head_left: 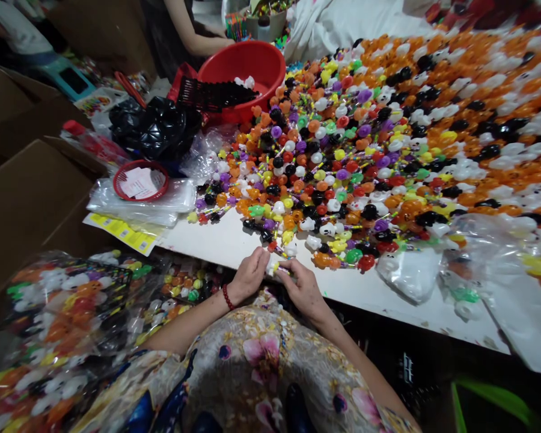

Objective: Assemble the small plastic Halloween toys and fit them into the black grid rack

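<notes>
At the table's front edge my hands meet over a small plastic toy (pixel 274 267) with white and yellow parts; its exact kind is too small to tell. My right hand (pixel 303 291) is closed, thumb and fingers pinching the toy's end. On its other side my left hand (pixel 249 275), wearing a red bead bracelet (pixel 228 297), has its fingers curled closed at the toy's white end, partly hiding it. Just beyond lie many similar toys (pixel 315 174) with colourful figure heads on striped sticks, several of them ghosts (pixel 328 229) and pumpkins.
A red basin (pixel 275 66) stands behind, with black plastic pieces beside it. At left are a small red basket (pixel 140 193) holding papers, clear bags, and cardboard boxes (pixel 31 222). Filled bags (pixel 72 307) lie low left. Another person's arm (pixel 184 30) reaches behind the basin.
</notes>
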Action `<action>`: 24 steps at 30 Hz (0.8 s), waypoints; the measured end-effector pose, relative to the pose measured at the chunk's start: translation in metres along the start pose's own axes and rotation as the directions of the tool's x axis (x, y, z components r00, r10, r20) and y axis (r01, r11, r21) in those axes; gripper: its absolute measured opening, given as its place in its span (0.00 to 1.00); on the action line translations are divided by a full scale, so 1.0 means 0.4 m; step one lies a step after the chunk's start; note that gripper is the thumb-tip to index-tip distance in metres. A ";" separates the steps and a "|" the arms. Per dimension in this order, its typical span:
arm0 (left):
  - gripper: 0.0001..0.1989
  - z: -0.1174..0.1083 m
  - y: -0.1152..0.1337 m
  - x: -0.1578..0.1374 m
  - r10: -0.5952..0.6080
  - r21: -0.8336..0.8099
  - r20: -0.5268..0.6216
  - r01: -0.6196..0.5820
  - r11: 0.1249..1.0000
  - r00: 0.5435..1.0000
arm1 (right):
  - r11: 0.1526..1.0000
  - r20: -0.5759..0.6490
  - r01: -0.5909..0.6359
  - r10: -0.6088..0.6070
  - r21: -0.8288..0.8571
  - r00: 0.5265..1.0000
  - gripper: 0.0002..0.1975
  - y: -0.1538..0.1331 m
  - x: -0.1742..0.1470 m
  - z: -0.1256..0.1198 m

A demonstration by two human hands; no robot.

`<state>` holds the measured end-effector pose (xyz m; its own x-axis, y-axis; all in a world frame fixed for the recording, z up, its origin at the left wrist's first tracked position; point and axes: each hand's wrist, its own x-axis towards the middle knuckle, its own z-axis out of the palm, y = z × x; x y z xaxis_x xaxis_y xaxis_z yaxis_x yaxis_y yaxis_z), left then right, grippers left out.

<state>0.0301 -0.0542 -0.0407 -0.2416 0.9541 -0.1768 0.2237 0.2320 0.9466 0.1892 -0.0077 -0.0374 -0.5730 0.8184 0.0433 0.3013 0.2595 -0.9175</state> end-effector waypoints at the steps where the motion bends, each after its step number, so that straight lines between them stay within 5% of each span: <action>1: 0.21 0.003 -0.001 -0.001 0.017 0.032 -0.002 -0.016 0.999 1.000 | 1.000 0.026 -0.002 0.002 0.014 1.000 0.07 -0.003 0.001 0.003; 5: 0.22 0.021 -0.001 -0.006 0.026 0.046 -0.001 -0.026 0.999 1.000 | 1.000 0.071 0.007 -0.009 0.025 0.997 0.08 -0.011 0.004 0.021; 8: 0.23 0.027 0.000 -0.011 -0.061 -0.098 0.094 0.070 0.993 0.994 | 1.000 0.077 0.023 -0.022 -0.007 0.997 0.09 -0.005 0.007 0.001; 11: 0.25 0.009 -0.002 -0.011 -0.099 -0.233 0.189 0.143 0.962 0.977 | 0.993 -0.117 0.050 -0.062 -0.104 0.991 0.12 0.016 0.018 -0.082; 14: 0.19 -0.032 -0.015 0.001 -0.054 -0.157 0.050 0.062 0.986 0.997 | 0.933 -0.442 0.013 -0.182 -0.358 0.878 0.16 0.050 0.044 -0.200; 16: 0.14 -0.060 -0.029 0.019 -0.022 -0.062 -0.141 0.013 0.998 0.990 | 0.812 -0.545 -0.084 -0.308 -0.578 0.780 0.19 0.070 0.069 -0.254; 18: 0.10 -0.080 -0.040 0.047 0.028 0.006 -0.348 -0.027 1.000 0.937 | 0.690 -0.508 -0.111 -0.404 -0.715 0.761 0.20 0.078 0.096 -0.260; 20: 0.14 -0.087 -0.045 0.083 0.066 0.047 -0.469 -0.050 0.998 0.881 | 0.638 -0.363 0.004 -0.443 -0.770 0.820 0.18 0.073 0.119 -0.214; 24: 0.20 -0.077 -0.038 0.149 0.020 0.046 -0.439 0.000 0.999 0.898 | 0.578 0.016 0.321 -0.470 -0.750 0.883 0.16 0.039 0.143 -0.040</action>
<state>-0.0168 -0.0069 -0.0572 -0.6269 0.7788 -0.0215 0.2671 0.2408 0.9331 0.1734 0.0517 -0.0430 -0.6594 0.5925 0.4628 0.5620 0.7973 -0.2201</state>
